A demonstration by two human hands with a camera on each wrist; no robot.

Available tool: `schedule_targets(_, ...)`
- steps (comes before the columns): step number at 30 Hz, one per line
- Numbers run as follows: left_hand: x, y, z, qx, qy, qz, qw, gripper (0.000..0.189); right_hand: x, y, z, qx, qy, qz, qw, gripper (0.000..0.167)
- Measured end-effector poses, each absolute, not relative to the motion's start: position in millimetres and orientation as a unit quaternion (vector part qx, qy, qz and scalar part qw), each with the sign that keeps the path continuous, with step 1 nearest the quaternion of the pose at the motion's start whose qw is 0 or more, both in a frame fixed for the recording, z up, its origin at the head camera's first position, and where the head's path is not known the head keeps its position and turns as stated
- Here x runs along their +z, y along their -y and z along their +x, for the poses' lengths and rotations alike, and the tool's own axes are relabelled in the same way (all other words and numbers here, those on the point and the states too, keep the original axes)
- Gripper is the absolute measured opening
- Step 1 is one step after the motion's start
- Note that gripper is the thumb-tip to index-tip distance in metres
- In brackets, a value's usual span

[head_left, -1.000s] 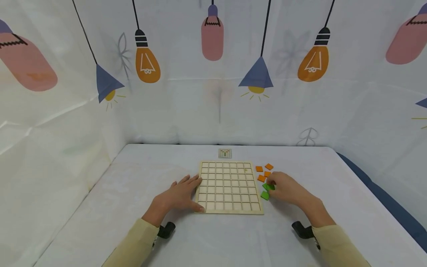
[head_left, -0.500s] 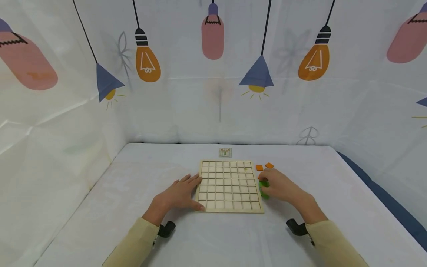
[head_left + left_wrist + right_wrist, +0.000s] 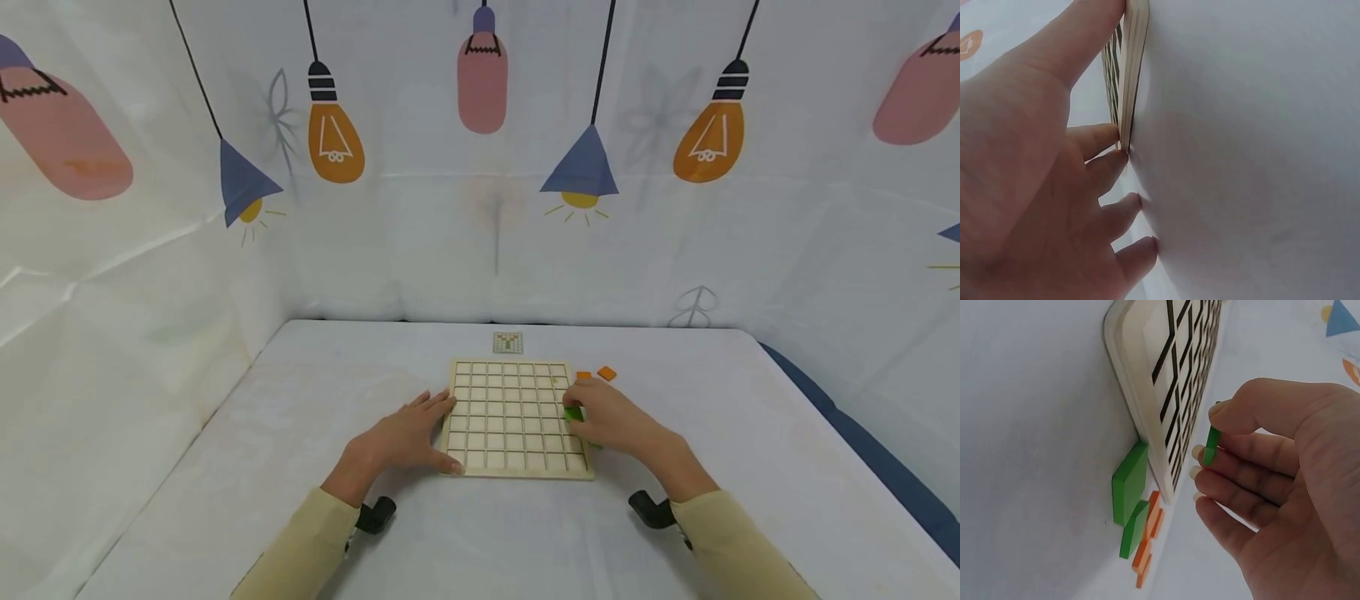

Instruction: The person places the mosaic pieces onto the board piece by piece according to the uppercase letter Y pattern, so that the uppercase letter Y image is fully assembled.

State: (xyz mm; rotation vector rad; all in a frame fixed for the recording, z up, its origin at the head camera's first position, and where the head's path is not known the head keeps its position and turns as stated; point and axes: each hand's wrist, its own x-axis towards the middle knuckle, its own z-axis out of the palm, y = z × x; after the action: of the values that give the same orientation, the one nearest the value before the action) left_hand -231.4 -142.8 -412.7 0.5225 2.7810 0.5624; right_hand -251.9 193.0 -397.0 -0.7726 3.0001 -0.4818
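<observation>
Left hand spread wide, touching board at nine o'clock; right hand pinches green tile at three o'clock edge.

- head view: soft, even light, left fabric wall looks brightest
- faint fuzzy shadows on the table beside the sleeves
- left wrist cam's kinda dim, fingers a bit soft
- far-off little card is mush

No readable text or numbers.
</observation>
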Motion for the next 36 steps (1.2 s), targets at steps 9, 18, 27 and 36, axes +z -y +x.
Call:
schedule_targets(9, -414.0, 143.0, -231.4, 0.196, -0.956, 0.171, 0.138, 0.112, -400.8, -176.1, -251.8, -0.172, -0.946, -0.273, 0.011, 0.012)
schedule_targets(18, -412.1, 142.8, -230.9, 0.21, -0.953, 0.171, 0.135, 0.111, -400.8, -159.3, -251.9, -0.155, -0.945, -0.287, 0.005, 0.011)
schedule_targets(27, -411.3, 142.8, -230.2, 0.217, -0.951, 0.179, 0.133, 0.109, -400.0, -146.9, -251.2, -0.156, -0.939, -0.307, -0.007, 0.009)
schedule_targets(36, -412.9, 142.7, -231.5, 0.214, -0.951, 0.18, 0.132, 0.11, -403.8, -137.3, -252.7, -0.144, -0.944, -0.297, -0.003, 0.012)
